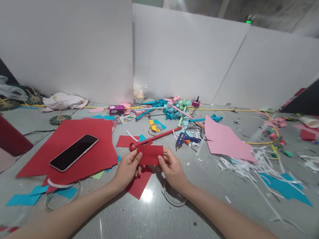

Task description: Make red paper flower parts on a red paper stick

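Observation:
A small red paper piece [151, 155] is stretched between my two hands above the grey floor. My left hand [127, 168] pinches its left edge, thumb on top. The right edge sits between the thumb and fingers of my right hand [172, 170]. Just beyond lies a red paper stick [161, 136] with a rolled red paper bud [132, 146] at its near end. Below my hands another red paper piece [139, 185] lies on the floor, partly hidden by the fingers. Close to my right hand is a blue glue gun [184, 139].
A phone [74, 152] rests on large red sheets [105, 140] at the left. Pink paper [227, 140] and white paper scraps [240, 161] lie at the right. Blue paper flowers [170, 111] pile up before a white partition [182, 56]. A yellow cable [225, 110] crosses the floor.

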`<state>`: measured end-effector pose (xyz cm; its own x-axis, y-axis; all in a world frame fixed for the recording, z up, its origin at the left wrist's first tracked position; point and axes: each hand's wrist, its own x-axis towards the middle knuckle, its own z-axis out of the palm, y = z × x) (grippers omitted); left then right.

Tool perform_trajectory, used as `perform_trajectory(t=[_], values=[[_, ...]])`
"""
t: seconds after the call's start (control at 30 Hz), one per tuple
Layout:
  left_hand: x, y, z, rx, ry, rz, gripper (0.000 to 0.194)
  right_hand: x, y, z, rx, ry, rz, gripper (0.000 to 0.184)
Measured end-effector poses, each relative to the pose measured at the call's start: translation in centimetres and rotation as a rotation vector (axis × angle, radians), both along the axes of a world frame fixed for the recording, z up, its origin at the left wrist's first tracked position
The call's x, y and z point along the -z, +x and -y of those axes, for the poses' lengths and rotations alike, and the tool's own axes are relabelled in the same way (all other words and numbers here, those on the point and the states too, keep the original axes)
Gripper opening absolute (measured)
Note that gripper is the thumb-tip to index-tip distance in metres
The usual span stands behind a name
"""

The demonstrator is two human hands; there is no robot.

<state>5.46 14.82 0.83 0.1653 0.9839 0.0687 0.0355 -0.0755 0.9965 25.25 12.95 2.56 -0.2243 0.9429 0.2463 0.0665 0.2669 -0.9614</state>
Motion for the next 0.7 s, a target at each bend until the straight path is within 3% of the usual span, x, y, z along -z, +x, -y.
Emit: perform_trajectory(t=[0.7], values=[[-0.20, 0.03, 0.15, -0.047, -0.042, 0.023, 0.049, 0.00, 0.12, 0.19, 0.003, 0.033, 0.095, 0.030]])
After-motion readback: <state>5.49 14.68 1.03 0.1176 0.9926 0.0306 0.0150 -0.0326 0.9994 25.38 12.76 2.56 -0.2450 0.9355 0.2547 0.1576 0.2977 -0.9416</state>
